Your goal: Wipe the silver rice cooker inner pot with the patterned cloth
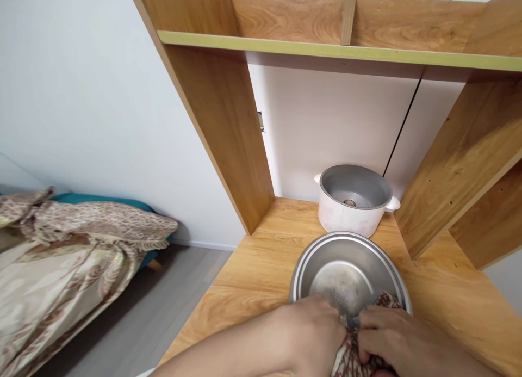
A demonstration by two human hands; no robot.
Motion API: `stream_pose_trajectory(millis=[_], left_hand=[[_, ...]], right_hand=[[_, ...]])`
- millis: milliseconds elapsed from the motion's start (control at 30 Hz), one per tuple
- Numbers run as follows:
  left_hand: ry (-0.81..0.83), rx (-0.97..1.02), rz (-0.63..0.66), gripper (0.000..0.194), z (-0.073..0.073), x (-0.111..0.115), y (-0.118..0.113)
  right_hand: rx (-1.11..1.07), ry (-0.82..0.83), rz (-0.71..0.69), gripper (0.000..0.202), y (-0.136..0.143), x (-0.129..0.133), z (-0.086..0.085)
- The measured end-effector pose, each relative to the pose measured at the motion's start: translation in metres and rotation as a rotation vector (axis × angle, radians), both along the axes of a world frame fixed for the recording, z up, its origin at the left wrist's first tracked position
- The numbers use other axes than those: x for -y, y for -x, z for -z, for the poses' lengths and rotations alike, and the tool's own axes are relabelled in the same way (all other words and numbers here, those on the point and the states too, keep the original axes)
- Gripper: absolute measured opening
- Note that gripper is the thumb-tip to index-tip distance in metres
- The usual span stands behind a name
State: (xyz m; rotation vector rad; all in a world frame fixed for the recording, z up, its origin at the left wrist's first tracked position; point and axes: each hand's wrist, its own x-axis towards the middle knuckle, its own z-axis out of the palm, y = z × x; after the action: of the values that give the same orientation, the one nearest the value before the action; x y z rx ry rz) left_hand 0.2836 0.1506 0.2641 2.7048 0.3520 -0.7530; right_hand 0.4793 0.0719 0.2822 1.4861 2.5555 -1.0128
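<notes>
"How do we handle this cloth [346, 358] well?"

"We do best to grip it in a tight bunch, press evenly, and brace the metal bowl [345, 279] so it doesn't skid on the counter [240, 295]."

"Where are our hands?"

"Our right hand [387, 331], at the bowl's five o'clock, is curled tightly on the cloth. Our left hand [316, 325], at seven o'clock, has bent fingers, but their tips are hidden, so we can't tell what they grip."

"And how do the things look?"

"The cloth is brown and pale, patterned, crumpled at six o'clock. The bowl is silvery and wide-rimmed, its base stained. At twelve o'clock, just beyond, we see a white pot [348, 218]."
</notes>
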Motion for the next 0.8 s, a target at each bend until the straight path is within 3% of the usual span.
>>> stream_pose_trajectory(millis=[133, 400, 633, 800], left_hand=[[0.003, -0.014, -0.002, 0.024, -0.004, -0.001, 0.002], [0.008, -0.005, -0.007, 0.025, 0.002, -0.002, 0.0], [-0.033, -0.003, 0.014, 0.028, -0.006, 0.001, 0.0], [-0.003, -0.025, -0.03, 0.021, 0.0, 0.0, -0.001]], right_hand=[[-0.029, -0.05, -0.038, 0.012, -0.01, 0.002, -0.007], [-0.061, 0.06, 0.024, 0.025, -0.03, -0.003, -0.033], [-0.027, 0.034, 0.025, 0.023, -0.015, 0.002, -0.013], [-0.03, -0.029, -0.017, 0.017, -0.006, 0.002, -0.005]])
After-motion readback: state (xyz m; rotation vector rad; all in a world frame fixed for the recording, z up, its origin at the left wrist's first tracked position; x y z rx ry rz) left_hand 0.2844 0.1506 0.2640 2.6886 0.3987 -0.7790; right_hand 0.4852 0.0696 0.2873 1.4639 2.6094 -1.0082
